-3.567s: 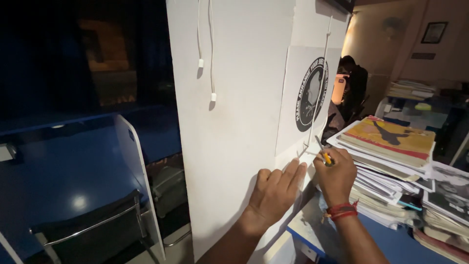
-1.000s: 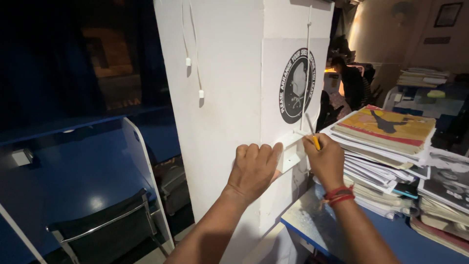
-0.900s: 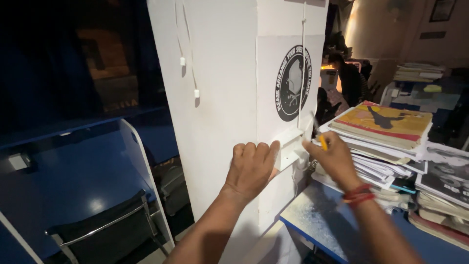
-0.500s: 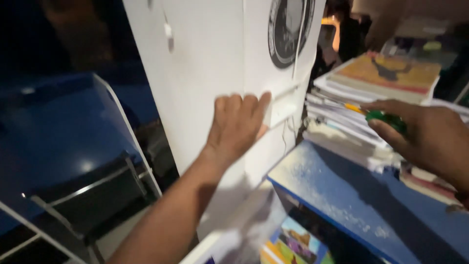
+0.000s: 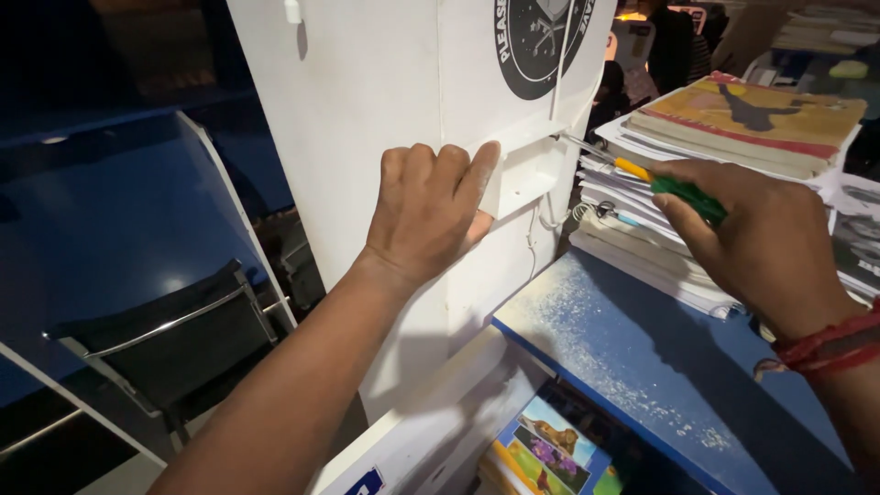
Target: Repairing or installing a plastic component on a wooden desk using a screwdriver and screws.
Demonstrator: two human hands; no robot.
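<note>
Clearly the left hand (image 5: 429,211) lies flat, bracing the small white fitting (image 5: 524,176) beside its fingertips, while the right hand (image 5: 765,243) grips a green-handled screwdriver (image 5: 653,179) whose tip, seemingly at the fitting's corner, could slip toward those fingers.

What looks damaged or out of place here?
A small white fitting on the white pillar sits askew, with loose wire hanging below. The left hand braces beside it; the right hand holds a screwdriver at it.
</note>
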